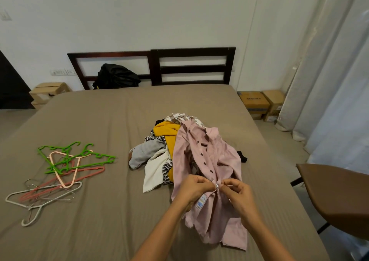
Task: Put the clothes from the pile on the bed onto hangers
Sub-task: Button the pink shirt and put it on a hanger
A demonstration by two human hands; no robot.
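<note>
Both forearms reach in from the bottom edge and meet over the pink shirt [201,161]. Left hand [192,188]: fingers curled, pinching the shirt's front edge just left of a button [217,185]. Right hand [237,192]: fingers curled, pinching the opposite edge at the same button. Hands almost touching. A white care label [200,200] shows below the left hand.

Shirt lies lengthwise on the bed [99,121], hem toward the camera, collar end draped over the clothes pile [159,147]. A row of dark buttons runs up its front.

Pile sits mid-bed, just left of and under the shirt: a yellow garment [169,135], a grey one [143,153], a white one [153,171], a checked piece [179,118] at the far end, and black-and-white striped fabric between them.

Hangers lie loose on the left side of the bed, well apart from the pile: green hangers [75,157] farthest, a peach hanger [63,169] overlapping them, coral hangers [60,186] and pale grey hangers [40,198] nearest.

Dark headboard [191,67] at the far end, a black bag [116,76] leaning against it. Cardboard boxes [257,103] on the floor right of the bed, beside pale curtains [319,81]. Brown chair seat [335,196] at the right edge.
</note>
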